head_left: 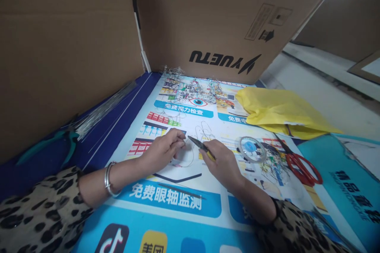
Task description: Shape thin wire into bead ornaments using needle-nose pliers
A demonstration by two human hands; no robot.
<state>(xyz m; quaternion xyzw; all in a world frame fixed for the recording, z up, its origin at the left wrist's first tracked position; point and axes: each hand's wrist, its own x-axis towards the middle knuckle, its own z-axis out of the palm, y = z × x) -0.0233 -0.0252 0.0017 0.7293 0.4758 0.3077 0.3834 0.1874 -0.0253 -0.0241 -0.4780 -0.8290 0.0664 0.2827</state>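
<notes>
In the middle of the printed sheet (pixel 178 217), my right hand (pixel 222 162) is wrapped round a pair of pliers (pixel 199 144) with yellow-and-black handles. Their dark pointed jaws reach left toward my left hand (pixel 166 148). My left hand has its thumb and fingers pinched together on a thin wire (pixel 192 158), which curves in a loop below the plier tips. A silver bangle (pixel 108 180) circles my left wrist. Whether the jaws touch the wire is too small to tell.
Cardboard panels (pixel 190 16) stand at the back and left. Teal-handled pliers (pixel 67 146) lie beside straight wires (pixel 103 110) at left. At right are a clear tape roll (pixel 264 154), red-handled scissors (pixel 303 170), a yellow bag (pixel 276 110) and a teal bag (pixel 323 166). Tangled wires (pixel 208 91) lie behind.
</notes>
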